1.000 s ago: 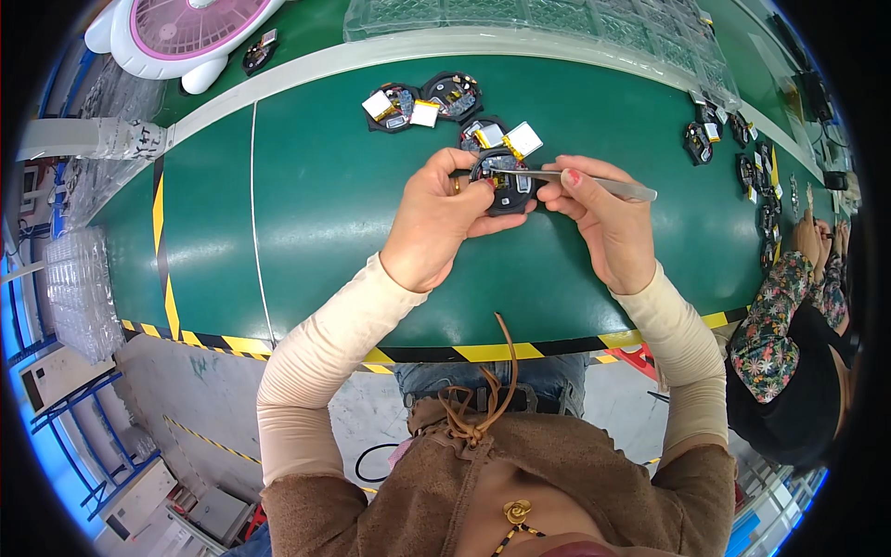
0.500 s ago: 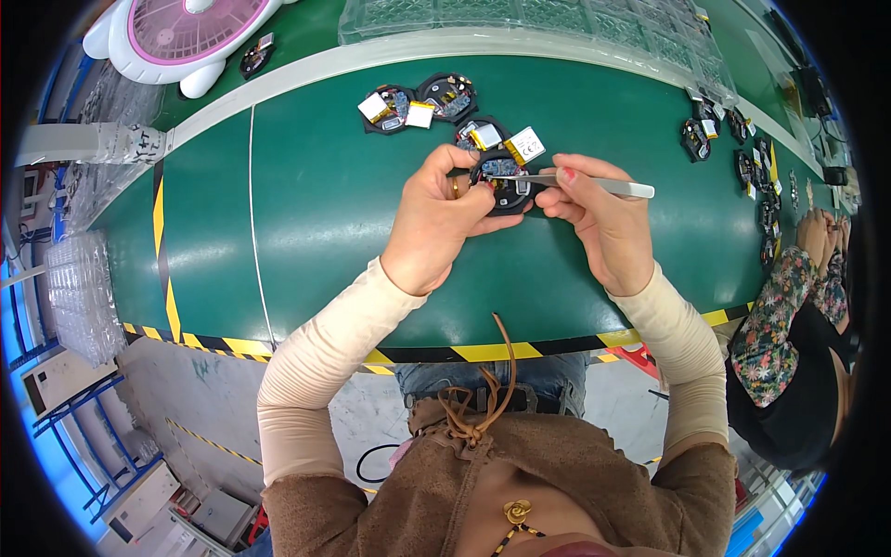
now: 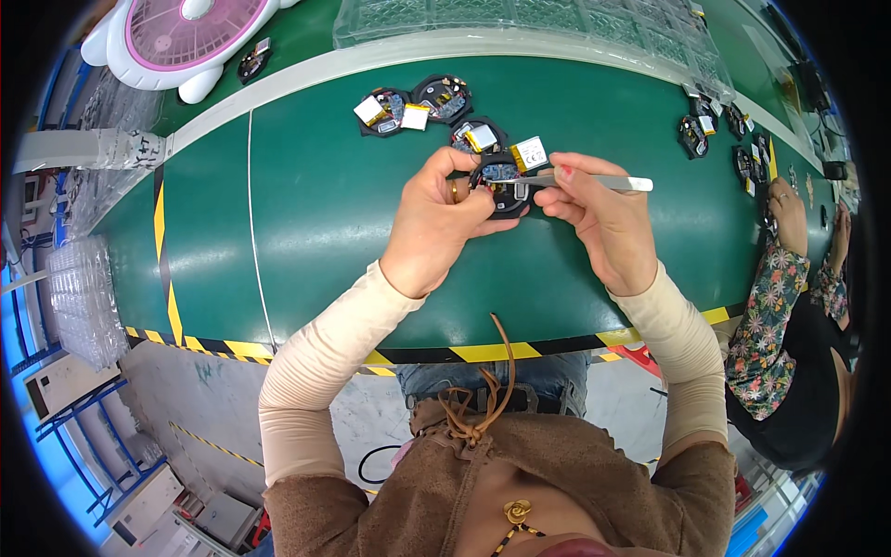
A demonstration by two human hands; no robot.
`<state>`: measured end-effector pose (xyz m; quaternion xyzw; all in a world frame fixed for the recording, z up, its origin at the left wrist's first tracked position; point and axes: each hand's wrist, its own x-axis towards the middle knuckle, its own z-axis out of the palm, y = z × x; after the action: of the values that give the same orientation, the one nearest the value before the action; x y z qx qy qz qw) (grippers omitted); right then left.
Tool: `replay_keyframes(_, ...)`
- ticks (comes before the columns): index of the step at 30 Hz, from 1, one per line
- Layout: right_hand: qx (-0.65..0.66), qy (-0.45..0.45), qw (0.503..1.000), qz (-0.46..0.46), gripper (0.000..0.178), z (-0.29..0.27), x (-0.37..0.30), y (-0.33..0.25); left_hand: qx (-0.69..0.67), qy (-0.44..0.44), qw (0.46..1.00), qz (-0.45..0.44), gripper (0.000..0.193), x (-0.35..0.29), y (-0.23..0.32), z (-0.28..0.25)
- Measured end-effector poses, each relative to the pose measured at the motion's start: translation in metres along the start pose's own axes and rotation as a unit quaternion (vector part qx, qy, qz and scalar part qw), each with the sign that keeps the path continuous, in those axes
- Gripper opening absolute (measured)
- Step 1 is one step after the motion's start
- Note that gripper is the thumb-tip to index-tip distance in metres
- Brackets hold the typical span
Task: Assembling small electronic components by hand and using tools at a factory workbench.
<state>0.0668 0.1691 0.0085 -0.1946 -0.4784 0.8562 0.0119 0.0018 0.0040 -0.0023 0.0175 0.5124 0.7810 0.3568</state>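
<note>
My left hand (image 3: 436, 212) grips a round black device housing (image 3: 512, 203) by its left side, thumb at the rim and fingers beneath. Inside the housing sits a small blue circuit board (image 3: 501, 173), and a silver battery (image 3: 529, 152) lies at its upper right edge. Metal tweezers (image 3: 624, 184) are pinched between the thumb and fingers of my right hand (image 3: 603, 209). Their tips reach into the housing near the circuit board; what they touch there is too small to tell. Another open housing with a battery (image 3: 481, 138) lies just beyond.
Two more open housings (image 3: 444, 98) lie farther off, one with batteries. Clear plastic trays (image 3: 529, 20) and a pink-and-white fan (image 3: 190, 37) stand behind the pale rail. At the right, a co-worker's hand (image 3: 789, 215) is near several more housings (image 3: 693, 136).
The battery by the held housing has tilted slightly, and the loose housings have shifted a little left. My hands have hardly moved. The co-worker's hands have separated, one reaching toward the housings.
</note>
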Motion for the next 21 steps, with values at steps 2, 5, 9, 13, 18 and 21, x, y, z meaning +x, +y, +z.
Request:
replay_keyframes(2, 0.000, 0.000, 1.000, 0.000, 0.025, 0.0003, -0.0002, -0.0001, 0.011, -0.001, 1.000, -0.002, 0.021, -0.0003, 0.0005, 0.0004)
replay_keyframes(5, 0.001, 0.004, 1.000, 0.000, 0.025, 0.0016, -0.0004, -0.0019, 0.020, -0.004, 1.000, -0.002, 0.021, -0.0007, 0.0000, 0.0000)
replay_keyframes(9, -0.005, 0.008, 1.000, 0.016, 0.025, 0.0002, -0.0002, -0.0043, 0.019, -0.004, 1.000, -0.001, 0.021, -0.0009, 0.0001, 0.0016)
replay_keyframes(13, -0.004, 0.001, 1.000, 0.018, 0.025, -0.0018, 0.0002, -0.0038, 0.019, -0.002, 1.000, 0.001, 0.021, -0.0005, -0.0019, 0.0005)
replay_keyframes(18, -0.013, 0.013, 1.000, 0.025, 0.025, -0.0004, 0.0002, -0.0051, 0.020, -0.004, 1.000, 0.006, 0.022, -0.0003, -0.0024, 0.0014)
replay_keyframes(21, -0.005, 0.012, 1.000, 0.020, 0.025, -0.0001, -0.0001, -0.0047, 0.027, -0.006, 1.000, 0.008, 0.022, 0.0000, -0.0021, 0.0012)
